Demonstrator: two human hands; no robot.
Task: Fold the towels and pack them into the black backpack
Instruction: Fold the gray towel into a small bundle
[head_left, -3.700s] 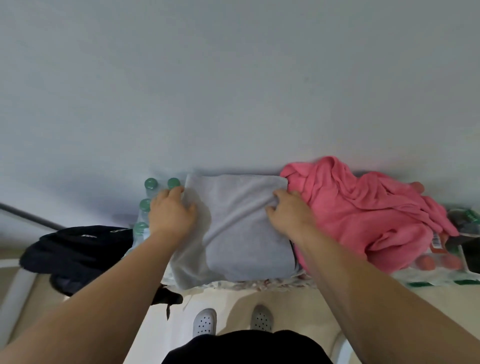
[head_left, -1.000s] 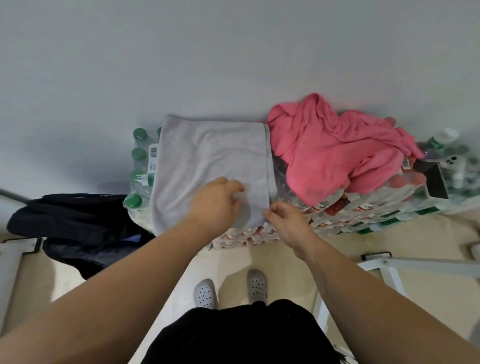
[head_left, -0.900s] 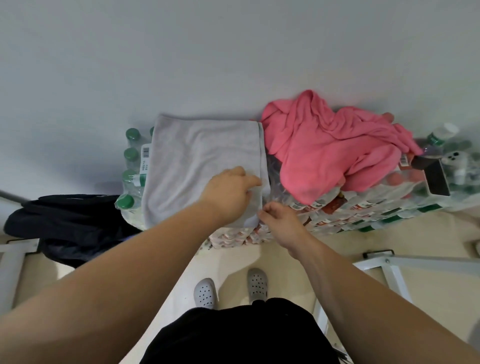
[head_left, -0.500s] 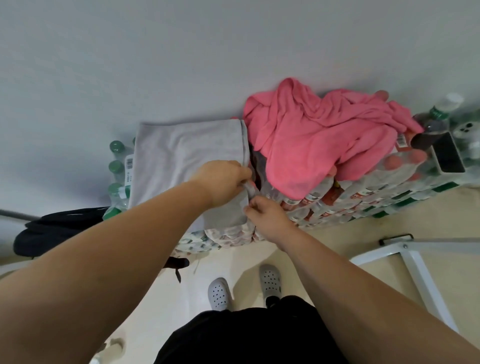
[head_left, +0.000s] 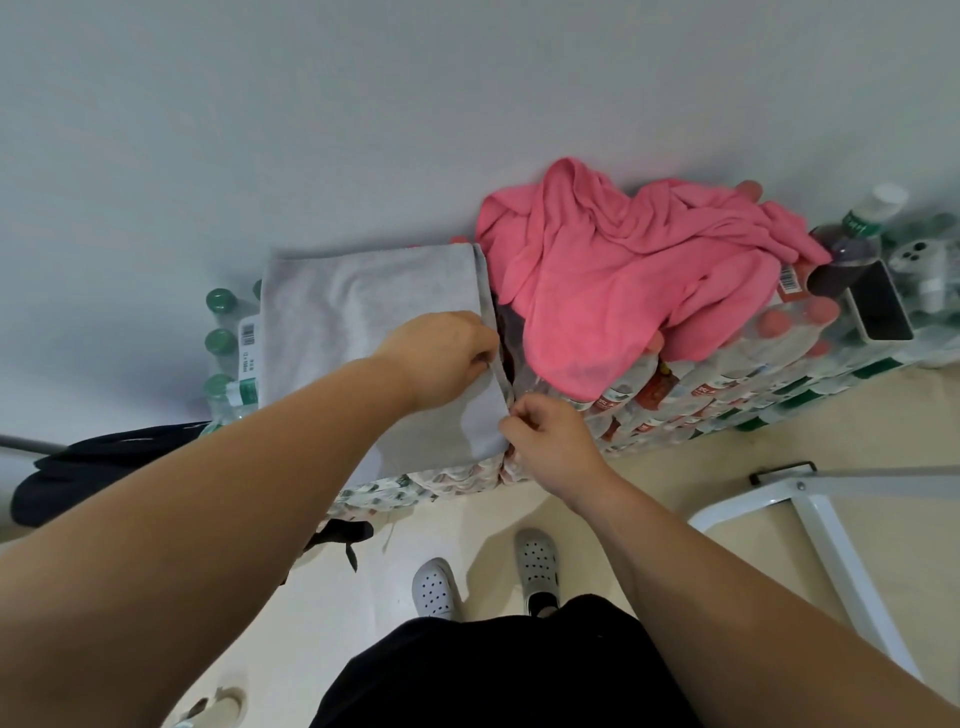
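The grey towel (head_left: 363, 322) is pinched at its right edge by the left hand (head_left: 441, 358) and the right hand (head_left: 545, 431), mid-fold. A leftward fold is judged due next, with the edges kept aligned.

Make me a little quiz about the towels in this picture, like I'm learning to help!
1. True or false: the pink towel lies crumpled, not folded.
2. Fill in: the black backpack sits on the grey towel's ____ side.
3. The left hand and the right hand both pinch which thing? A) grey towel B) pink towel C) black backpack
Key: 1 true; 2 left; 3 A.
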